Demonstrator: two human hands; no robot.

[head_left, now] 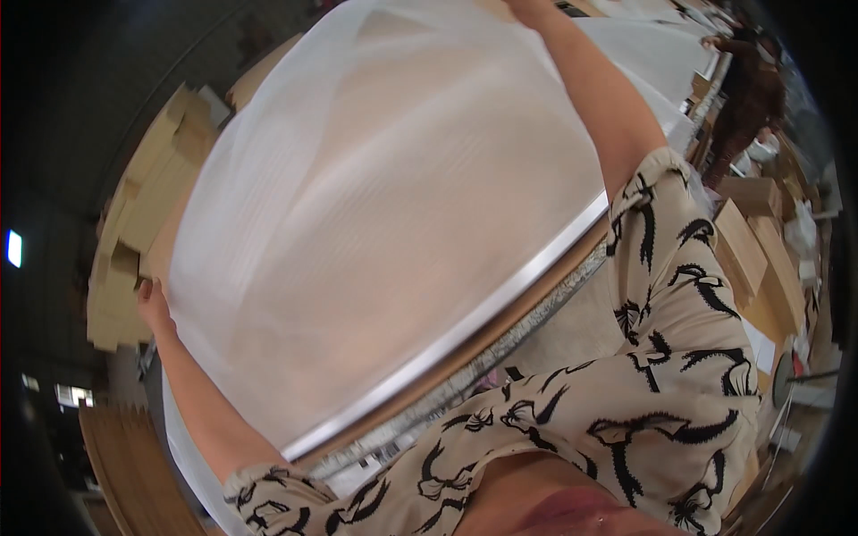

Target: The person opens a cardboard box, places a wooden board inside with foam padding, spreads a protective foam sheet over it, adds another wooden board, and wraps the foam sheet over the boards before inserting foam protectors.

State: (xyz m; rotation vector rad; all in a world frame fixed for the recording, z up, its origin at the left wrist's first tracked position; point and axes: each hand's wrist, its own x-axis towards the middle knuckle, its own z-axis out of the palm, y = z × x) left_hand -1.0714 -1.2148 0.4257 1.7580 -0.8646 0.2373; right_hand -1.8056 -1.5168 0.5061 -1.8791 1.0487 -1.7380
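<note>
A large, see-through white sheet (384,205) spreads over a tan, board-like surface, with soft folds running across its left half. At the sheet's left edge is my left hand (154,305), its fingers curled closed on the sheeting. My right arm reaches to the far side, where only part of my right hand (527,9) shows at the top of the picture; its fingers are out of sight. A shiny silver strip (447,353) runs along the near edge of the sheet, close to my body.
Stacked yellowish boards (147,223) stand at the left, with brown corrugated cardboard (130,464) at the lower left. Another person (751,98) stands at the far right beside a second white sheet (643,58). Cardboard boxes (755,196) and plastic bags crowd the right side.
</note>
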